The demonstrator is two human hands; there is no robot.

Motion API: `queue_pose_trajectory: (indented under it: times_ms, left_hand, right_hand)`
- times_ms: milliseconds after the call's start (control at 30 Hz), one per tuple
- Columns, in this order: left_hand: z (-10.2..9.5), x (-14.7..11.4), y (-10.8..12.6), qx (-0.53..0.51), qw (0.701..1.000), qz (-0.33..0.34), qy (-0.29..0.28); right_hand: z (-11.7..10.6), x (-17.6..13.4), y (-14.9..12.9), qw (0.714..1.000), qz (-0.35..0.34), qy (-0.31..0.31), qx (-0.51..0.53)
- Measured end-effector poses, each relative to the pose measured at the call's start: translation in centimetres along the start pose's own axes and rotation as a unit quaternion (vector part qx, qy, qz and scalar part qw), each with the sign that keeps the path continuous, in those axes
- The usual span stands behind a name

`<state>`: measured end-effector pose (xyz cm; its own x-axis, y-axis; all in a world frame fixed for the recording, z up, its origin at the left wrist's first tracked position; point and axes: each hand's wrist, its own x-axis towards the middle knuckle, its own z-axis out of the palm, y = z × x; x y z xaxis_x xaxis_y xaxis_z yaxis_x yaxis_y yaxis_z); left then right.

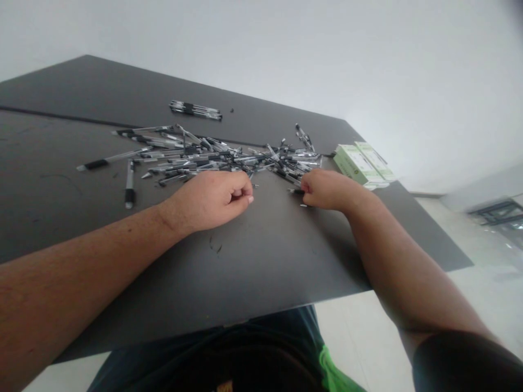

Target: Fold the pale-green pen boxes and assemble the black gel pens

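My left hand (223, 198) is closed at the near edge of a pile of pens (200, 162), its fingers curled against the thumb. Whatever it may hold is hidden. To the right, my right hand (327, 189) is closed low over the table, pinching a pen (296, 191) whose dark end pokes out left of the fingers. A small pointed tip shows just below that hand. The piled pens are clear-barrelled with black grips and lie in many directions. One loose pen (129, 185) points toward me at the pile's left.
Beyond the pile, a neat bundle of pens (195, 110) lies on the dark grey table (253, 261) beside a small black piece (231, 110). Green and white boxes (362, 164) stand at the right edge. A white wall rises behind the table.
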<state>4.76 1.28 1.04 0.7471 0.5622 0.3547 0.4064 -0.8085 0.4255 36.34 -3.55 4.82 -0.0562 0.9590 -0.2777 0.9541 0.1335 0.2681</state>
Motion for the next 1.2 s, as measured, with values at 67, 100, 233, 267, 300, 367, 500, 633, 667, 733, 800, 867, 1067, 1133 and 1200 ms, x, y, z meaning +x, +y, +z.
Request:
queue_pose_trajectory:
  times_ms: [67, 100, 233, 267, 300, 367, 500, 633, 667, 733, 800, 867, 1067, 1133, 1200]
  left_hand:
    - [0.0, 0.0, 0.0, 0.002, 1.0, 0.0, -0.001]
    - [0.1, 0.0, 0.0, 0.002, 1.0, 0.0, -0.002]
    - [0.1, 0.0, 0.1, 0.002, 1.0, -0.003, -0.008]
    - [0.1, 0.0, 0.1, 0.002, 1.0, -0.004, -0.009]
    - [0.1, 0.1, 0.1, 0.002, 1.0, -0.005, -0.011]
    - [0.1, 0.1, 0.1, 0.002, 1.0, -0.007, -0.015]
    - [0.1, 0.1, 0.2, -0.001, 1.0, -0.008, -0.016]
    - [0.0, 0.1, 0.3, 0.001, 1.0, -0.006, -0.016]
    - [0.0, 0.1, 0.3, 0.002, 1.0, -0.008, -0.017]
    - [0.0, 0.1, 0.3, 0.0, 1.0, -0.01, -0.022]
    - [0.0, 0.1, 0.2, -0.002, 1.0, -0.012, -0.024]
    - [0.1, 0.0, 0.1, -0.002, 1.0, -0.009, -0.021]
    - [0.0, 0.0, 0.1, -0.005, 1.0, 0.002, -0.014]
    - [0.0, 0.0, 0.1, -0.005, 1.0, 0.001, -0.015]
    - [0.0, 0.0, 0.2, -0.004, 1.0, 0.0, -0.014]
  right_hand:
    - [0.0, 0.0, -0.2, 1.0, 0.003, 0.002, -0.001]
    - [0.0, 0.0, -0.3, 1.0, 0.004, 0.004, -0.001]
    - [-0.1, 0.0, -0.5, 1.0, 0.0, 0.007, 0.0]
    - [-0.1, 0.0, -0.5, 1.0, -0.003, 0.009, 0.001]
    - [-0.1, 0.0, -0.5, 1.0, -0.007, 0.012, 0.003]
    - [-0.1, 0.1, -0.6, 1.0, -0.013, 0.019, 0.009]
    - [-0.1, -0.1, -0.6, 0.998, -0.018, 0.051, 0.024]
    - [-0.5, -0.8, 0.1, 0.987, 0.0, 0.147, 0.059]
    - [-0.6, -1.0, 0.3, 0.982, 0.013, 0.171, 0.073]
    - [-0.9, -1.4, 0.7, 0.974, 0.047, 0.198, 0.102]
    - [-1.1, -1.6, 0.9, 0.97, 0.065, 0.201, 0.117]
    - [-1.1, -1.5, 0.7, 0.977, 0.051, 0.183, 0.1]
    - [-0.7, -0.3, -0.5, 0.997, 0.002, 0.071, 0.026]
    - [-0.5, 0.0, -0.8, 0.998, 0.005, 0.06, 0.019]
    - [-0.3, 0.2, -1.0, 0.997, 0.002, 0.07, 0.021]
